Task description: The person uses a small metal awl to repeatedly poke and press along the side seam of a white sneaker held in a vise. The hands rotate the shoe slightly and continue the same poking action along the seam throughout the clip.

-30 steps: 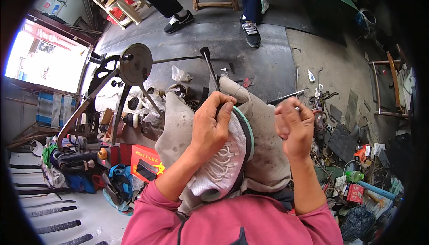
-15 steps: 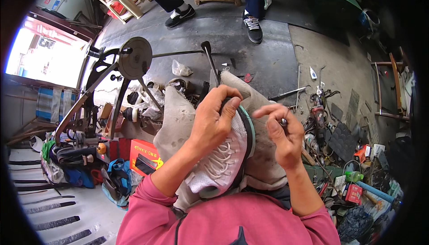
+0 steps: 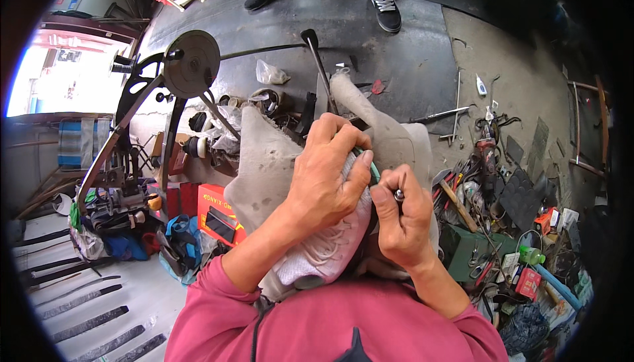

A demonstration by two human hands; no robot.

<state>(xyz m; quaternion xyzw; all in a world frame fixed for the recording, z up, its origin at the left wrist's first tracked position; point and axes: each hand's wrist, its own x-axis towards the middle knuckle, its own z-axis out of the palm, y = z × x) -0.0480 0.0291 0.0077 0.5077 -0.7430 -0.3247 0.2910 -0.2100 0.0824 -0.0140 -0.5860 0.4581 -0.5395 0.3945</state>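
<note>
On a stained grey cloth (image 3: 261,164) over my lap lies a white sneaker (image 3: 325,253) with white laces and a dark and mint-green sole edge. My left hand (image 3: 330,167) grips the far end of the sneaker, its fingers curled over the sole edge. My right hand (image 3: 406,220), right beside that edge, is closed on a slim metal tool (image 3: 399,194), whose handle end shows between the fingers; its working end is hidden.
A metal machine (image 3: 191,61) with a large wheel stands left. Scattered tools (image 3: 485,154) and a green box (image 3: 459,250) lie right. An orange-red shoebox (image 3: 218,210) and black strips (image 3: 89,322) lie left. Another person's legs and shoes (image 3: 386,8) are at the top.
My right hand has moved left and, over the last half second, down to the sneaker's edge, its fingers now more curled. My left hand has shifted slightly right and up with the shoe.
</note>
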